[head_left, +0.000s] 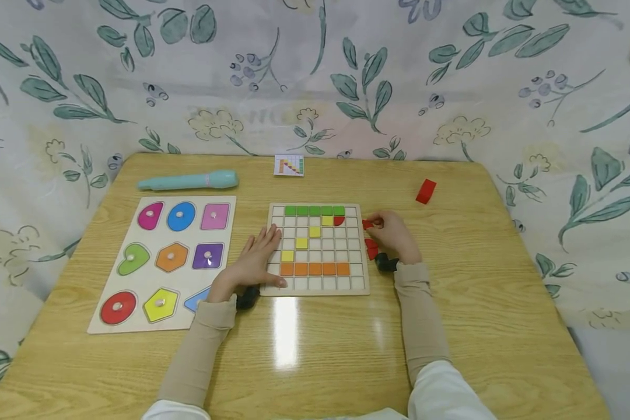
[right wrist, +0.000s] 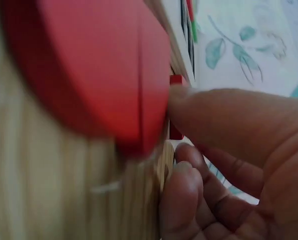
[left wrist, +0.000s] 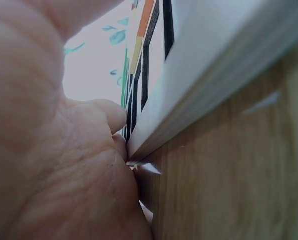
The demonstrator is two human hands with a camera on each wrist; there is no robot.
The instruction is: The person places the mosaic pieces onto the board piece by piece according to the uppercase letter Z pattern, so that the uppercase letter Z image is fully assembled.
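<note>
A wooden grid board lies flat on the table. It bears a row of green squares, a slanting line of yellow squares, a row of orange squares and one red quarter-circle tile. Across the board's left edge rests my left hand, fingers spread, thumb near the lower left squares. Just off the right edge, my right hand pinches a small red tile between thumb and fingers. Closer to the wrist lie more red rounded tiles, large in the right wrist view.
A shape puzzle board with knobbed pieces lies at the left, partly under the left forearm. Behind it is a turquoise pen-like stick. A pattern card sits at the back edge, and a red block at back right.
</note>
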